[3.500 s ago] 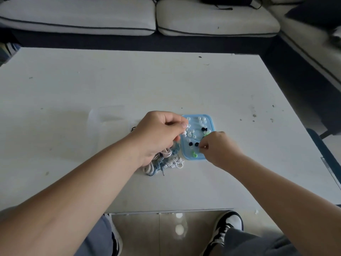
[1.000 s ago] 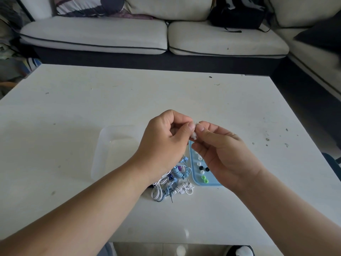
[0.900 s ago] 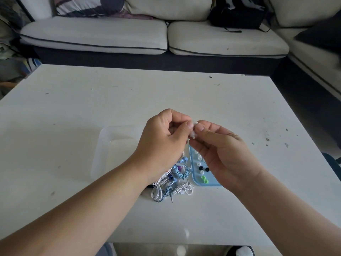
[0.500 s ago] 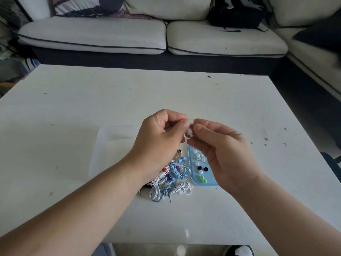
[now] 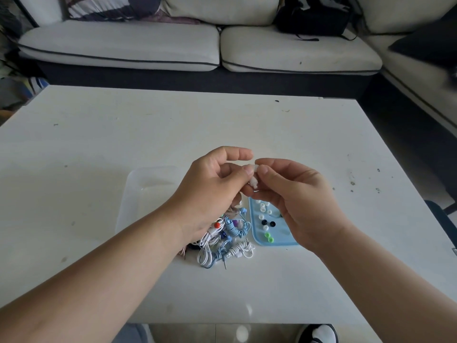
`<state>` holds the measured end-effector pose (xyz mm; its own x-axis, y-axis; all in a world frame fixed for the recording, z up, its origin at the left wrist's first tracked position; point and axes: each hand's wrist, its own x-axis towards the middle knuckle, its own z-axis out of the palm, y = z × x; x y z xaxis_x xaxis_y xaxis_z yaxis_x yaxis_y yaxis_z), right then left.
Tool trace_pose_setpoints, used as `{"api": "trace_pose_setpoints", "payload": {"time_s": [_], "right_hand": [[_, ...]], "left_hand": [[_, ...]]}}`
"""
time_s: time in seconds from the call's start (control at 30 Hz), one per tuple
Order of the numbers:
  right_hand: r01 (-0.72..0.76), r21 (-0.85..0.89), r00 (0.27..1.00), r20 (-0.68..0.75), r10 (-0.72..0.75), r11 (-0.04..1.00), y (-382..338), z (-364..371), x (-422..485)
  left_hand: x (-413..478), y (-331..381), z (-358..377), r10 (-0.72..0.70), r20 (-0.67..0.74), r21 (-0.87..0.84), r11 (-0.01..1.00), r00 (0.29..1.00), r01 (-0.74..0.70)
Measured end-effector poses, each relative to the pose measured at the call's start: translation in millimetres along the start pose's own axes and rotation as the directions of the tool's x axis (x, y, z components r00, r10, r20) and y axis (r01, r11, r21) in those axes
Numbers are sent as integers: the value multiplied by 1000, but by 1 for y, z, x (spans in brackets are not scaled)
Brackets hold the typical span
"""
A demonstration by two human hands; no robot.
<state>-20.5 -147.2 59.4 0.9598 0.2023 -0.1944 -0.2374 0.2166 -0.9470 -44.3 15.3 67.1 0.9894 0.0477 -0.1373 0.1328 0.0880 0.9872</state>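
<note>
In the head view, both hands are raised over the table [image 5: 123, 125] and meet fingertip to fingertip on a small white earbud [image 5: 253, 181]. The left hand [image 5: 215, 191] comes in from 8 o'clock. Its thumb and middle fingers [image 5: 247, 171] pinch the earbud, while the index finger sticks out loose above it. The right hand [image 5: 299, 194] comes in from 4 o'clock, its thumb and forefinger also clamped on the piece. The earbud thus lies at 3 o'clock of the left hand and 9 o'clock of the right, about equally near both. Its long axis seems to run along the 12-to-6 line, with the lower end peeking out under the fingertips. Whether a tip already sits on it is hidden by the fingers. Straight down at 6 o'clock from the earbud, a blue lid [image 5: 279, 241] lies flat on the table and carries loose tips [image 5: 265, 227] in white, black and green. The right hand hangs directly over it and is the nearer one for the next pick. A pile of earphones [image 5: 228, 240] lies touching the lid's 9 o'clock edge, partly under the left wrist. A clear box [image 5: 146, 194] sits at 9 o'clock of the left hand. A sofa [image 5: 118, 43] with a black bag [image 5: 311, 18] runs along 12 o'clock.
</note>
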Motion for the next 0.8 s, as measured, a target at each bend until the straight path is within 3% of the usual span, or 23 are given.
{"api": "trace_pose_setpoints", "payload": {"time_s": [0.2, 0.27, 0.33, 0.37, 0.43, 0.5, 0.6, 0.8], "right_hand": [[-69, -31, 996, -57, 67, 997, -6, -15, 0], [-96, -354, 994, -81, 72, 930, -2, -26, 1], [-104, -745, 993, -41, 110, 659, 12, -37, 2], [-89, -857, 988, -11, 154, 508, 21, -39, 3], [-34, -955, 976, 32, 216, 296, 38, -39, 6], [7, -985, 976, 44, 213, 175, 50, -38, 10], [5, -992, 983, 29, 183, 126, 60, -40, 16], [-75, -984, 992, -56, 117, 163, 68, -44, 27]], "left_hand": [[-2, -4, 2, -105, 2, -21, 994, 994, 105], [-2, -5, 2, -159, 10, -48, 986, 987, 159], [-4, -6, 1, -204, 25, -84, 975, 979, 206], [-5, -7, 1, -219, 36, -90, 971, 975, 222], [-7, -7, -1, -229, 53, -88, 969, 972, 232], [-8, -8, -3, -223, 61, -87, 970, 973, 228], [-8, -8, -4, -214, 72, -110, 969, 974, 221], [-6, -8, -8, -201, 79, -116, 971, 976, 209]]}}
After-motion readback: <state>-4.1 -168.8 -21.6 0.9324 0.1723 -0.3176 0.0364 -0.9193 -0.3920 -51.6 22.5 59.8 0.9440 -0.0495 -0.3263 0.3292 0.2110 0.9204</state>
